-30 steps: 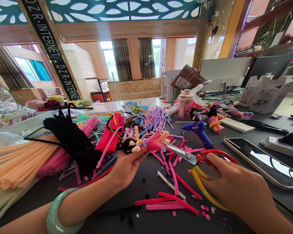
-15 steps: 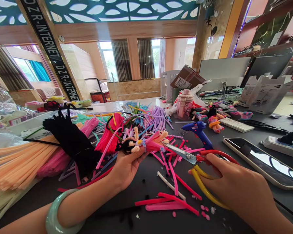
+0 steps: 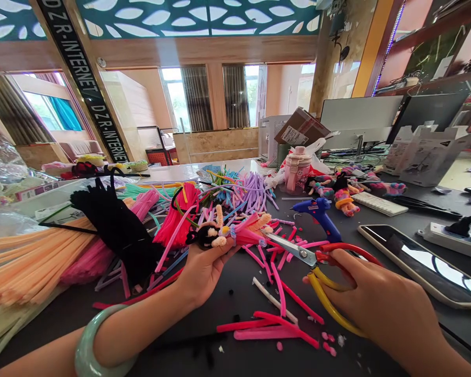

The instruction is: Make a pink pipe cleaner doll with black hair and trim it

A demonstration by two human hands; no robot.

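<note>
My left hand point(image 3: 206, 269) is closed around a small pipe-cleaner doll point(image 3: 241, 231), which has a black-haired head, cream arms and a pink skirt with blue bits. The doll lies sideways, its head to the left and its peach legs to the right. In my right hand point(image 3: 377, 298) is a pair of scissors point(image 3: 304, 254) with red and yellow handles, my fingers through the loops. The scissor tips reach the doll's leg end by the skirt; whether they touch it I cannot tell. A jade-green bangle point(image 3: 92, 345) circles my left wrist.
Bundles of black point(image 3: 115, 225), peach point(image 3: 35, 262) and red pipe cleaners point(image 3: 178, 214) lie at left. Cut pink and red pieces point(image 3: 267, 332) scatter the dark table. A blue glue gun point(image 3: 317, 215), a phone point(image 3: 427, 262), finished dolls point(image 3: 343, 196) and a pink jar point(image 3: 297, 170) stand or lie at right.
Almost nothing differs. My right hand and the scissors have shifted very slightly, with the handles a touch closer together; the doll stays in place.
</note>
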